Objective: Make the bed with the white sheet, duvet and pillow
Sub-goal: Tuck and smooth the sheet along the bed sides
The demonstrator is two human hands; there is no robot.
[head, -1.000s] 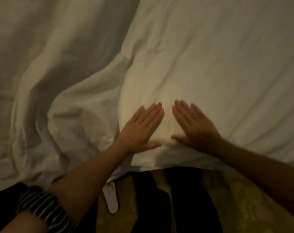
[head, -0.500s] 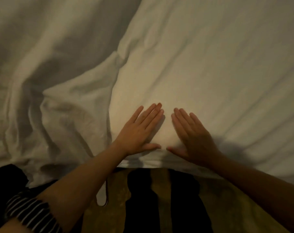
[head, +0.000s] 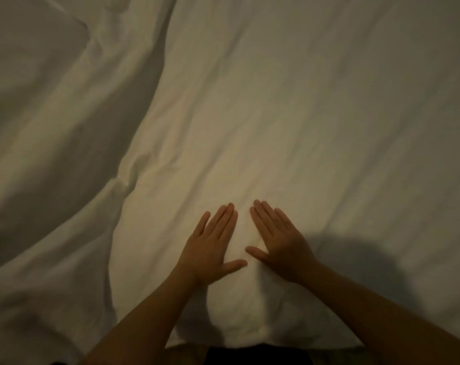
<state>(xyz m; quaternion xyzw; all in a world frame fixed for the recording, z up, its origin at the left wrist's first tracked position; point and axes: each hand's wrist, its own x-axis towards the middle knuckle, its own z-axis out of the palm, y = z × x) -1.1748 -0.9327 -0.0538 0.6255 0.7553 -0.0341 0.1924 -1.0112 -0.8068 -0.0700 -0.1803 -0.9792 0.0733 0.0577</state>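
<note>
The white duvet [head: 289, 114] spreads over most of the head view, fairly smooth with shallow creases. My left hand [head: 210, 248] and my right hand [head: 279, 243] lie flat on it side by side, palms down, fingers straight and pointing away from me, thumbs nearly meeting. To the left the white sheet [head: 39, 167] lies lower, rumpled into long folds. A white pillow [head: 26, 40] shows at the top left corner, partly cut off by the frame.
The duvet's near edge [head: 250, 341] hangs just in front of me, with a dark strip of floor and my legs below it. My head casts a round shadow [head: 355, 264] on the duvet right of my hands.
Both flat hands have slid further away from me across the duvet. The view has tilted up the bed, so the floor and slipper have dropped out and the pillow has come in.
</note>
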